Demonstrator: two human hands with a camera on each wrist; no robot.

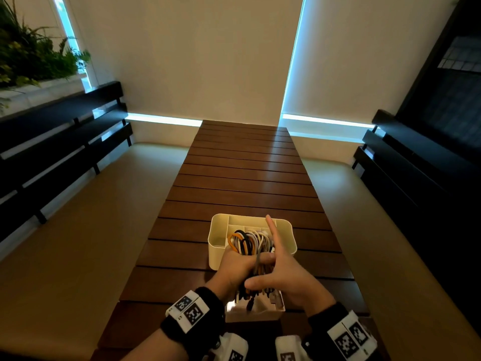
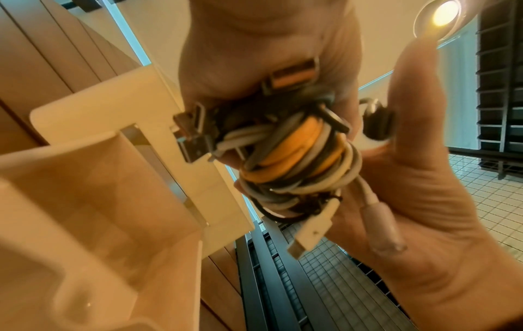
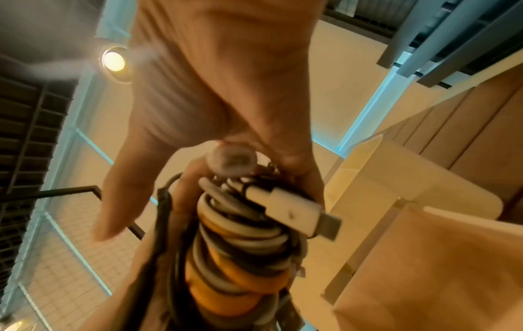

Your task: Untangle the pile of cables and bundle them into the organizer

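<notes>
A coiled bundle of orange, white, grey and black cables (image 1: 250, 243) is held over the cream organizer (image 1: 217, 230) on the wooden table. My left hand (image 1: 235, 267) grips the bundle's middle from the left, where a grey band (image 1: 257, 259) crosses it. My right hand (image 1: 283, 272) is against the bundle's right side, index finger straight up, thumb across the front, and lower fingers curled on the cables (image 3: 243, 235). USB plugs (image 2: 192, 134) stick out of the bundle (image 2: 294, 156), and a white plug (image 3: 294, 212) shows at its end.
A second small white box (image 1: 255, 312) sits on the slatted table (image 1: 242, 178) just under the hanging plugs, close to me. Cream bench seats run along both sides, with dark slatted backrests (image 1: 52, 142) and plants at far left.
</notes>
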